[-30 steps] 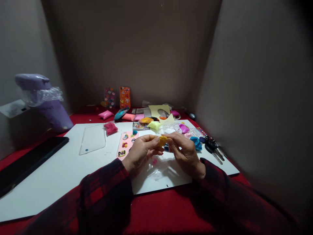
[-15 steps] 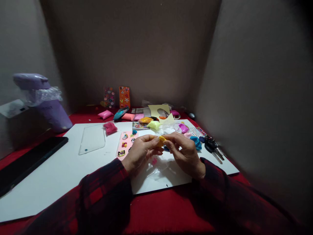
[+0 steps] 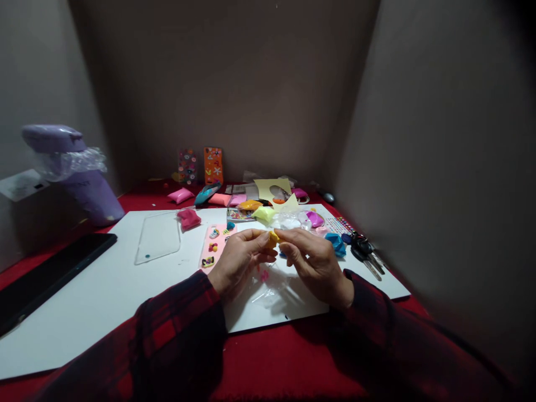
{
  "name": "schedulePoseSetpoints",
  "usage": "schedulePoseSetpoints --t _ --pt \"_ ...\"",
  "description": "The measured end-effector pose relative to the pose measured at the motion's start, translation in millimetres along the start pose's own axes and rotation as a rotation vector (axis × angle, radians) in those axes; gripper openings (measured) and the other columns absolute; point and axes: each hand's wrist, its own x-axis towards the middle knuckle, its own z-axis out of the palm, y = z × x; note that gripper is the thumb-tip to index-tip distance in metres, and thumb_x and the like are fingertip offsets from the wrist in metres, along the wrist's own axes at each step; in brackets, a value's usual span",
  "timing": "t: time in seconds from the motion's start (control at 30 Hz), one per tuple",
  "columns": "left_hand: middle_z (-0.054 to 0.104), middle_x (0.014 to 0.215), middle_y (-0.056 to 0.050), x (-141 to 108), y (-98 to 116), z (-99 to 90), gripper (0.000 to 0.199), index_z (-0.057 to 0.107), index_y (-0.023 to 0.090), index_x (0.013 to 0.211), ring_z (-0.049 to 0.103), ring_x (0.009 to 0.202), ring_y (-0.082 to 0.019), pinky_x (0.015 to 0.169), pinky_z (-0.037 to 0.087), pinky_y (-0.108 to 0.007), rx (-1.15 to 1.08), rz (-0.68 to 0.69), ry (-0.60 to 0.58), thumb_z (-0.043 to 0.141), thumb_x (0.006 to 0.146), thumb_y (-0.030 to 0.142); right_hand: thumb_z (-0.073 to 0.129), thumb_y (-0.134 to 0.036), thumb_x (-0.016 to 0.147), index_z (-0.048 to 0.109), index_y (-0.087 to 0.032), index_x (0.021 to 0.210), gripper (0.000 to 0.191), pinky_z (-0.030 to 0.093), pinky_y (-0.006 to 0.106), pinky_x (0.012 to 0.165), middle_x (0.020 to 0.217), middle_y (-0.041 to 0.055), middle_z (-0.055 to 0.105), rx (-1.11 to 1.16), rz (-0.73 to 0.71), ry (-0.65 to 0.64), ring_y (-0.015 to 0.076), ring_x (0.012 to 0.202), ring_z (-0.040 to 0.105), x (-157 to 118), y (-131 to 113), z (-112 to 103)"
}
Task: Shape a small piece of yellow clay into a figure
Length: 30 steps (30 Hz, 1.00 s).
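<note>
Two decorated cases, one clear (image 3: 187, 167) and one orange (image 3: 214, 166), lean upright at the far edge of the red tabletop (image 3: 268, 363). Purple bottle (image 3: 96, 195), partly wrapped in plastic, leans beside the left wall. Black flat device (image 3: 62, 273) lies along the left side of the white board (image 3: 125, 290); clear case (image 3: 159, 239) and red packet (image 3: 190, 219) near the board's far edge; keys (image 3: 368, 258) and gem sheet (image 3: 338, 225) toward its right edge. Coloured packets (image 3: 250, 206) and yellow cut paper (image 3: 268, 190) cluster beyond the hands.

Obstructions: left hand (image 3: 239, 257) overlaps part of the pink case (image 3: 211, 245); right hand (image 3: 316, 259) lies in front of the blue packet (image 3: 335, 245), covering part of it. Crumpled clear film (image 3: 270, 290) lies below both, near the board's front edge.

Pose: forearms angle inward from the front edge, fingers bent, fingertips facing. Left grip pinches yellow piece (image 3: 273, 238), thumb uppermost; right grip pinches its other side. Piece is held above the board, right of the pink case.
</note>
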Motion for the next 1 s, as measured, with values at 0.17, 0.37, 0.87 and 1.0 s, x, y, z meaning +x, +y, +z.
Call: schedulePoseSetpoints --t 0.17,0.37,0.87,1.0 --pt "0.059 0.079 -0.006 3.4 -2.7 -0.3 0.019 0.063 0.009 0.080 0.056 0.069 -0.011 0.065 0.045 -0.023 -0.026 0.028 0.078 0.064 0.074 0.027 0.047 -0.027 0.094 0.055 -0.013 0.118 0.029 0.048 0.034 0.081 0.103 0.0096 0.060 -0.069 0.010 -0.087 0.0201 0.093 0.057 -0.2 1.8 4.0" --pt "0.061 0.080 -0.008 2.4 0.2 1.4 0.022 0.062 0.008 0.080 0.058 0.075 -0.016 0.071 0.047 -0.029 -0.014 0.090 0.140 0.065 0.072 0.028 0.048 -0.027 0.094 0.052 -0.015 0.123 0.032 0.047 0.034 0.089 0.115 0.0101 0.056 -0.097 -0.013 -0.053 0.0201 0.106 0.054 -2.7 -0.6 5.5" --pt "0.063 0.083 -0.008 3.3 -0.9 1.8 0.021 0.062 0.009 0.081 0.059 0.075 -0.015 0.069 0.048 -0.027 -0.022 0.098 0.136 0.063 0.075 0.028 0.048 -0.026 0.094 0.043 -0.017 0.131 0.038 0.053 0.035 0.080 0.111 0.0090 0.060 -0.061 0.008 -0.025 0.0182 0.087 0.061 -3.7 0.5 7.1" --pt "0.061 0.081 -0.007 3.4 -2.7 1.2 0.026 0.064 0.010 0.082 0.057 0.073 -0.014 0.070 0.048 -0.029 -0.043 0.122 0.117 0.064 0.075 0.035 0.047 -0.023 0.094 0.050 -0.018 0.122 0.029 0.047 0.038 0.093 0.117 0.0082 0.058 -0.051 -0.049 -0.023 0.0198 0.110 0.053 -1.2 -0.6 6.2"
